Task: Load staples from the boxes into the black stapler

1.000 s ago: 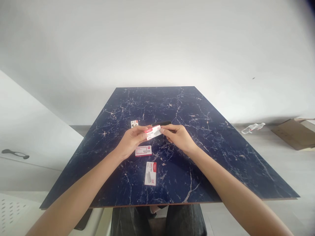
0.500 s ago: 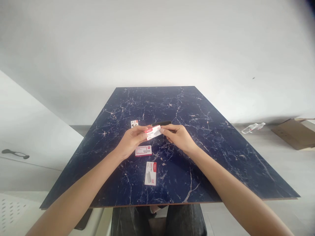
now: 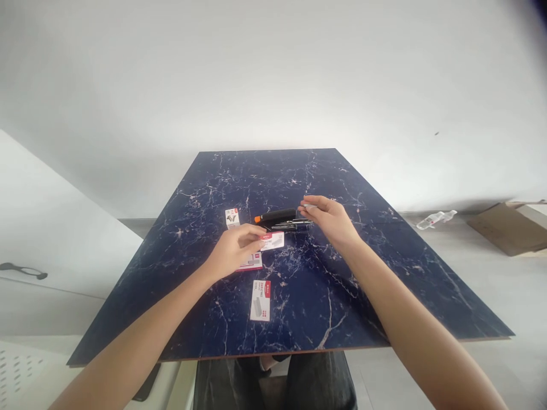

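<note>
My left hand [image 3: 239, 250] is closed on a small red and white staple box [image 3: 274, 240], held by its left end above the table. Pinched in the fingers of my right hand [image 3: 327, 219] is a small silvery strip of staples [image 3: 309, 206]. Just left of these fingertips lies a black stapler [image 3: 277, 216] with an orange end; its metal tray shows, and the right hand covers its far right end. Partly under my left hand is a second red and white box [image 3: 255, 261]. Another staple box [image 3: 260, 300] lies flat nearer the front edge.
A small white printed card or box [image 3: 232, 217] lies beyond my left hand. The dark blue marbled table [image 3: 265, 176] reaches toward the white wall. On the floor at right are a clear plastic bottle [image 3: 436, 219] and a cardboard box [image 3: 506, 228].
My right hand has left the staple box and moved right and away from me with the strip. The left hand keeps the box, slightly lower. The stapler is now more exposed.
</note>
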Motion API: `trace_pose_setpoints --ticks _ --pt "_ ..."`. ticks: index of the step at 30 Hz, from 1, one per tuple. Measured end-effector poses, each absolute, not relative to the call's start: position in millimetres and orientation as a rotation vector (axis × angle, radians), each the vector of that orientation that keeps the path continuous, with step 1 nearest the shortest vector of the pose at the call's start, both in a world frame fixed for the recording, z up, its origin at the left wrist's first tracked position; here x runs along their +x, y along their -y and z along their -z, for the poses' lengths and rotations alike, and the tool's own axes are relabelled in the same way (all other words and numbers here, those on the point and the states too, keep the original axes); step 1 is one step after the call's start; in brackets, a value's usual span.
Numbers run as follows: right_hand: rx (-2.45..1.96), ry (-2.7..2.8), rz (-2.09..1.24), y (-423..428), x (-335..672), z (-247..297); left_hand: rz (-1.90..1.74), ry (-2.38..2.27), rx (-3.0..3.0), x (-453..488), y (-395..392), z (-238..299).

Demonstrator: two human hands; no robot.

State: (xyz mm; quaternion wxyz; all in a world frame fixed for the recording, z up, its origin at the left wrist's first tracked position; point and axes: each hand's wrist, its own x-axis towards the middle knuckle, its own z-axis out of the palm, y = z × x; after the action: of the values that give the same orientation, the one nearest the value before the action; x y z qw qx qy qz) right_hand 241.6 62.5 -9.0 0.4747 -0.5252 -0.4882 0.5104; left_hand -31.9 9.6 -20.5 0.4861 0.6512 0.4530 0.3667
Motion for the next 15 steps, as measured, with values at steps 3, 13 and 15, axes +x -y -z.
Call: trace_pose_setpoints --ticks 3,13,15 --pt "-1.342 1.208 -1.197 -71.7 253.9 11.3 -0.941 -1.193 1.82 -31.6 -8.0 21.3" --pt "-1.401 1.187 -1.147 -75.0 267.5 6.7 -1.043 -1.366 2.043 -37.6 -12.2 18.4" --pt "-1.423 1.276 -1.112 -73.6 266.9 4.5 -1.039 -1.349 2.031 -36.5 -11.3 17.9"
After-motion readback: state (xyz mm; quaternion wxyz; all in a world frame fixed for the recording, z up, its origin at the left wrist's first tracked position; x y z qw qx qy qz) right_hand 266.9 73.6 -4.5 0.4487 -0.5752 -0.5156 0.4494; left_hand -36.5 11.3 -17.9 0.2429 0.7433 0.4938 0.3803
